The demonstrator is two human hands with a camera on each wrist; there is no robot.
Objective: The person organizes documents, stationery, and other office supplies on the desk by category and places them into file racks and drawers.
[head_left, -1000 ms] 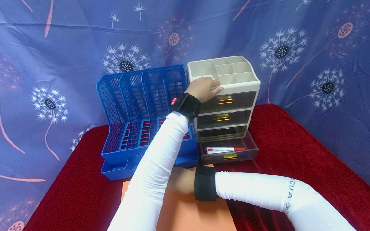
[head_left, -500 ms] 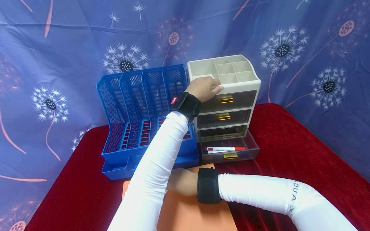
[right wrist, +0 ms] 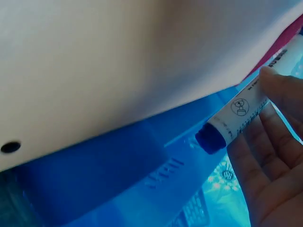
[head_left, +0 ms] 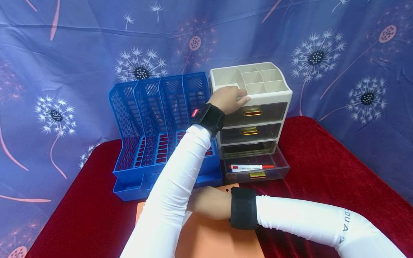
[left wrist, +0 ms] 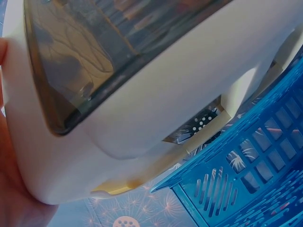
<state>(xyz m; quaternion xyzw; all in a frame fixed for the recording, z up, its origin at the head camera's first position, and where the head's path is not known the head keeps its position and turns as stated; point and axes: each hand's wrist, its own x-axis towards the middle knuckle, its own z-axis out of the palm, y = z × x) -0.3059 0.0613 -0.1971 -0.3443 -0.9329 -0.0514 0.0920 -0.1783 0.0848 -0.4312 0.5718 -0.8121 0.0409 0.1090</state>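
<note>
My left hand (head_left: 228, 99) grips the top front rim of a cream desktop drawer organizer (head_left: 269, 96). In the left wrist view, part of that hand (left wrist: 16, 184) lies against the organizer's edge. My right hand (head_left: 211, 202) is low over an orange sheet (head_left: 222, 236), partly hidden behind the left sleeve. Between thumb and fingers it holds a white marker (right wrist: 246, 106) with a blue end, clearest in the right wrist view. The organizer's bottom drawer (head_left: 272, 172) is pulled out. Inside lie a red-capped marker (head_left: 250, 167) and another white marker (head_left: 240, 170) with blue at its end.
A blue mesh file rack (head_left: 129, 118) with several upright dividers stands left of the organizer, close beside it. Red velvet cloth (head_left: 326, 161) covers the table. A blue dandelion-print curtain (head_left: 251, 32) hangs behind.
My right hand and forearm have shifted to the right over the orange sheet, and a white piece of the marker now shows beside the left sleeve. My left hand stays on the organizer.
</note>
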